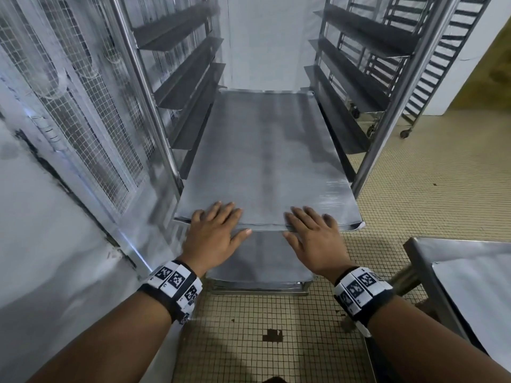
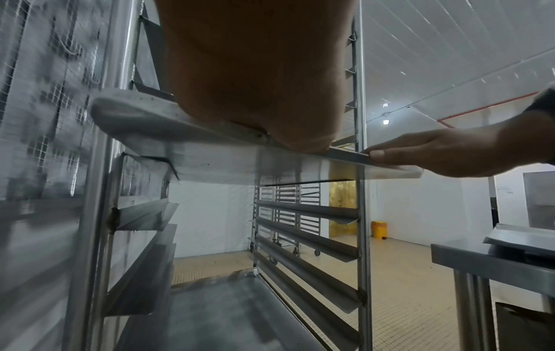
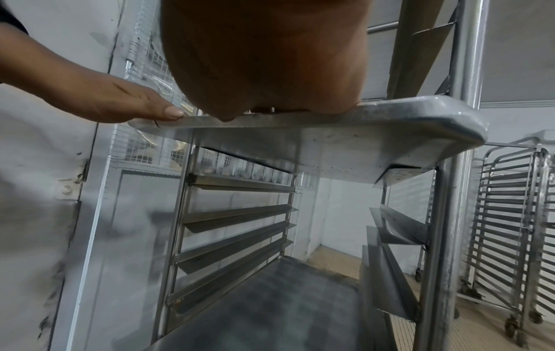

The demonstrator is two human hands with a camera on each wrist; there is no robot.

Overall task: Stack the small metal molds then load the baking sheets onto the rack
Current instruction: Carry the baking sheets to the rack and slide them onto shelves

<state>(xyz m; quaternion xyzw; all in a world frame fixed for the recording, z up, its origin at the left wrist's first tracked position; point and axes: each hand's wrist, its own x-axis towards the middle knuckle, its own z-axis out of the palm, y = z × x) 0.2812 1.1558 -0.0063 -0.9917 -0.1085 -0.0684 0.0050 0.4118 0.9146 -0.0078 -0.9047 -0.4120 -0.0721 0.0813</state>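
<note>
**A:** Which step is in hand?

**B:** Loading, I judge. A baking sheet (image 1: pixel 265 161) fills the centre of the head view, lying on the side ledges of the rack (image 1: pixel 154 106), most of the way in. Its near edge overhangs the front posts at mid-frame. No small molds are visible.

**A:** And the hands?

**B:** Both lie flat on the sheet's near edge. The left hand (image 1: pixel 215 230) sits left of centre, the right hand (image 1: pixel 312 233) right of centre, fingers straight and spread, thumbs along the front lip. Neither clamps anything; they press, palms down.

**A:** What does the next move call for?

**B:** Likely an even push from both palms, so the sheet runs straight along the ledges without skewing. Another sheet (image 1: pixel 262 258) sits on a lower level, at lower centre, and a table (image 1: pixel 420 252) with more trays stands at lower right.
</note>
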